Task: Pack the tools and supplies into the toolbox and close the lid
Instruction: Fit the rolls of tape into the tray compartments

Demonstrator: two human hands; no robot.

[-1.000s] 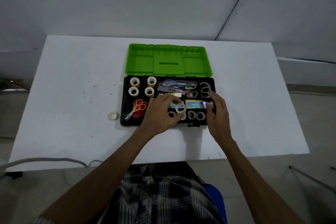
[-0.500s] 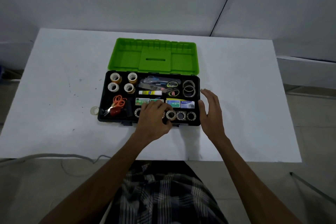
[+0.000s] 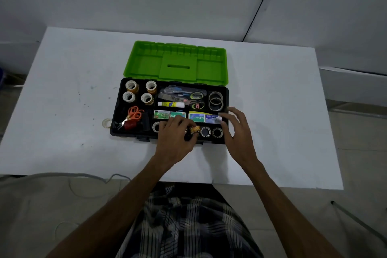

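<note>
A black toolbox (image 3: 117,109) with its green lid (image 3: 178,63) folded back lies on the white table (image 3: 272,100). It holds tape rolls, orange scissors (image 3: 134,114), a glue stick (image 3: 170,104), staple boxes (image 3: 196,117) and cutters. My left hand (image 3: 176,138) is over the front row and pinches a small amber tape roll (image 3: 195,129) tilted on edge. Fingers spread and relaxed, my right hand (image 3: 236,130) hovers over the box's front right corner and holds nothing. One clear tape roll (image 3: 107,123) lies on the table just left of the box.
A grey wall stands behind the table. A pale cable (image 3: 62,176) runs along the floor below the table's near left edge. My checked clothing (image 3: 184,222) fills the bottom of the view.
My left hand has lifted an amber tape roll on edge in the front row. My right hand has come a little closer to the box's right corner.
</note>
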